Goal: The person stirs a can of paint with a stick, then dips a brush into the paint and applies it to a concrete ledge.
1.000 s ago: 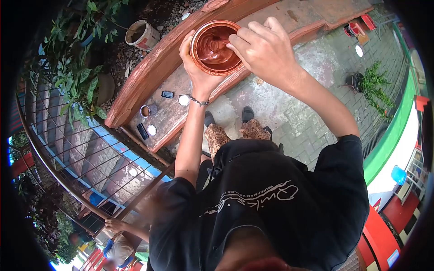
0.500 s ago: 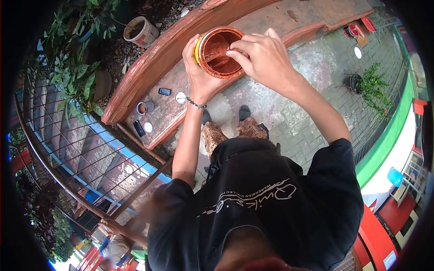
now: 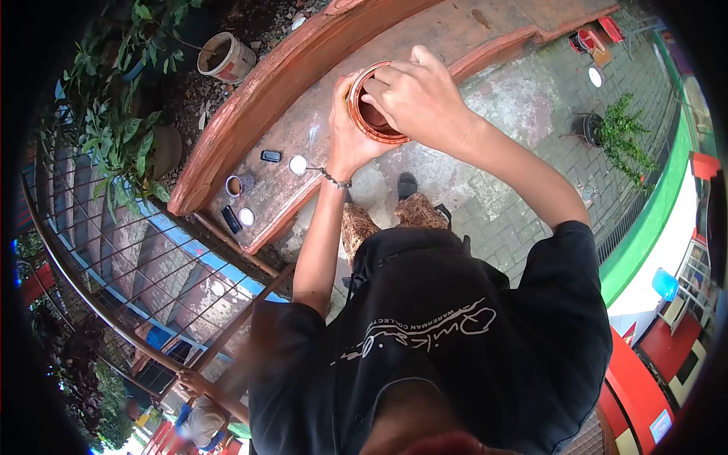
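My left hand is wrapped round the side of an open paint can, holding it up in front of me. The can is tilted so its mouth faces me, and reddish-brown paint coats its inside and rim. Fingers closed, my right hand reaches into the mouth from the right. It grips a flat, paint-coated stick, which the fingers and the rim now mostly hide. A dark bracelet circles my left wrist.
Below lies a reddish concrete bench with a dark phone-like object, a white lid, and a small paint-stained tub. A metal railing runs left. Potted plant and red bucket stand right. Another person's hand touches the railing.
The can has moved slightly right and down, and its mouth has turned more to the right. My right hand has gone further over the opening, covering the stick that showed before.
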Available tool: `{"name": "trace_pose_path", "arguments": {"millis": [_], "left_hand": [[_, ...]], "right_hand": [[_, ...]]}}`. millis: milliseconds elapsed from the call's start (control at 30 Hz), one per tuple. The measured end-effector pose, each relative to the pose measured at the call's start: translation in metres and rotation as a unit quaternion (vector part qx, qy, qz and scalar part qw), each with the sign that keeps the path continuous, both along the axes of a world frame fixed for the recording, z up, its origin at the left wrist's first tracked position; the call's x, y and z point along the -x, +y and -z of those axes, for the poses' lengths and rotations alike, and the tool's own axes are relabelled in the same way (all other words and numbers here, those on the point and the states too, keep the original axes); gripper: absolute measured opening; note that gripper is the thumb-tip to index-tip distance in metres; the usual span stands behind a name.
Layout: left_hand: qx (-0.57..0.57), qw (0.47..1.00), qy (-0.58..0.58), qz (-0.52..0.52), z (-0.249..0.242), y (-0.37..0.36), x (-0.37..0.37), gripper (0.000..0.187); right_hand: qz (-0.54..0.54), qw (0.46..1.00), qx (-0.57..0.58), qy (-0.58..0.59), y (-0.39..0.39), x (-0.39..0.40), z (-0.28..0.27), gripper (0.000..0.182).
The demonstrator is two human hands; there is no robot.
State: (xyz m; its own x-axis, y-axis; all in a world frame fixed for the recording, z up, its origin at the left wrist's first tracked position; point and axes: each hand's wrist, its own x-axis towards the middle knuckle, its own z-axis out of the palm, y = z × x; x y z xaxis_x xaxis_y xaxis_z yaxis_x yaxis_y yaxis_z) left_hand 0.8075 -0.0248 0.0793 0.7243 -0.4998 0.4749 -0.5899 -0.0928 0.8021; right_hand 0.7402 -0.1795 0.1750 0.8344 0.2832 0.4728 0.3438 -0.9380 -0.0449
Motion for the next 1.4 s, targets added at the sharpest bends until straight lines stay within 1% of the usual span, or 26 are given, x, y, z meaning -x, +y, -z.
{"name": "trace_pose_path", "arguments": {"millis": [67, 100, 133, 200, 233, 267, 333, 400, 467, 500, 567, 600, 633, 700, 767, 867, 933, 967, 1000, 1067, 1133, 1200, 1233, 1267, 1333, 1400], "left_hand": [[0.053, 0.990, 0.111, 0.069, 0.007, -0.002, 0.002, 0.110], [0.042, 0.987, 0.123, 0.099, 0.008, 0.002, 0.002, 0.114], [0.044, 0.986, 0.128, 0.095, 0.013, 0.005, 0.002, 0.114], [0.011, 0.980, 0.127, 0.151, 0.025, 0.009, 0.007, 0.119], [-0.006, 0.973, 0.160, 0.168, 0.027, 0.011, 0.013, 0.123], [-0.004, 0.971, 0.166, 0.171, 0.031, 0.012, 0.017, 0.123], [-0.001, 0.949, 0.232, 0.214, 0.039, 0.015, 0.022, 0.124], [0.007, 0.948, 0.235, 0.216, 0.042, 0.018, 0.024, 0.123], [-0.015, 0.935, 0.251, 0.248, 0.041, 0.021, 0.027, 0.121], [-0.037, 0.934, 0.245, 0.258, 0.037, 0.022, 0.028, 0.119], [-0.037, 0.930, 0.259, 0.258, 0.045, 0.022, 0.034, 0.119], [-0.039, 0.929, 0.264, 0.257, 0.047, 0.024, 0.036, 0.119], [-0.069, 0.940, 0.224, 0.248, 0.044, 0.026, 0.035, 0.119], [-0.061, 0.951, 0.204, 0.224, 0.047, 0.031, 0.037, 0.119], [-0.062, 0.967, 0.159, 0.192, 0.048, 0.039, 0.035, 0.118], [-0.100, 0.970, 0.162, 0.153, 0.034, 0.043, 0.037, 0.117], [-0.082, 0.970, 0.176, 0.149, 0.037, 0.040, 0.039, 0.120], [-0.053, 0.981, 0.137, 0.123, 0.038, 0.037, 0.038, 0.118], [-0.025, 0.990, 0.098, 0.094, 0.038, 0.036, 0.038, 0.115], [0.002, 0.991, 0.101, 0.087, 0.039, 0.037, 0.036, 0.115], [0.037, 0.994, 0.076, 0.071, 0.042, 0.038, 0.032, 0.115], [0.038, 0.996, 0.059, 0.056, 0.048, 0.037, 0.029, 0.117], [0.046, 0.998, 0.016, 0.044, 0.047, 0.035, 0.028, 0.119], [0.055, 0.998, -0.028, 0.030, 0.044, 0.033, 0.028, 0.121], [0.065, 0.997, -0.020, 0.026, 0.039, 0.030, 0.033, 0.122], [0.118, 0.990, 0.068, 0.039, 0.033, 0.027, 0.038, 0.123]], "right_hand": [[0.065, 0.993, 0.092, -0.026, -0.007, 0.002, -0.001, 0.007], [0.092, 0.987, 0.131, 0.031, -0.011, 0.010, -0.007, 0.008], [0.088, 0.987, 0.132, 0.036, -0.013, 0.014, -0.006, 0.008], [0.030, 0.984, 0.020, 0.174, -0.016, 0.025, 0.000, 0.010], [0.000, 0.981, -0.021, 0.193, -0.013, 0.026, 0.007, 0.009], [0.003, 0.980, -0.021, 0.200, -0.013, 0.027, 0.014, 0.009], [0.036, 0.994, 0.003, 0.102, -0.012, 0.028, 0.028, 0.008], [0.044, 0.996, 0.027, 0.074, -0.019, 0.037, 0.031, 0.009], [0.059, 0.985, 0.064, 0.151, -0.017, 0.056, 0.021, 0.011], [0.058, 0.984, 0.065, 0.157, -0.013, 0.061, 0.021, 0.011], [0.027, 0.961, -0.025, 0.273, -0.004, 0.069, 0.022, 0.010], [0.028, 0.960, -0.027, 0.279, -0.003, 0.071, 0.028, 0.010], [0.037, 0.975, -0.025, 0.216, -0.003, 0.069, 0.037, 0.013], [0.072, 0.992, 0.012, 0.099, -0.005, 0.064, 0.048, 0.016], [0.072, 0.991, 0.017, 0.115, -0.008, 0.073, 0.044, 0.016], [0.045, 0.986, -0.004, 0.160, 0.004, 0.082, 0.041, 0.014], [0.010, 0.991, -0.041, 0.124, 0.018, 0.074, 0.044, 0.006], [0.020, 0.997, -0.043, 0.063, 0.017, 0.065, 0.043, 0.005], [0.020, 0.997, -0.042, 0.059, 0.012, 0.060, 0.041, 0.005], [0.064, 0.997, -0.034, -0.002, 0.006, 0.053, 0.034, 0.006], [0.051, 0.998, -0.025, -0.008, 0.015, 0.060, 0.035, 0.009], [-0.022, 0.997, -0.044, 0.061, 0.026, 0.066, 0.039, 0.016], [-0.032, 0.998, -0.041, 0.025, 0.028, 0.061, 0.041, 0.015], [-0.031, 0.998, -0.039, 0.025, 0.025, 0.054, 0.041, 0.015], [0.043, 0.997, -0.029, -0.058, 0.019, 0.039, 0.035, 0.016], [0.041, 0.996, -0.040, -0.066, 0.018, 0.037, 0.029, 0.018]]}}
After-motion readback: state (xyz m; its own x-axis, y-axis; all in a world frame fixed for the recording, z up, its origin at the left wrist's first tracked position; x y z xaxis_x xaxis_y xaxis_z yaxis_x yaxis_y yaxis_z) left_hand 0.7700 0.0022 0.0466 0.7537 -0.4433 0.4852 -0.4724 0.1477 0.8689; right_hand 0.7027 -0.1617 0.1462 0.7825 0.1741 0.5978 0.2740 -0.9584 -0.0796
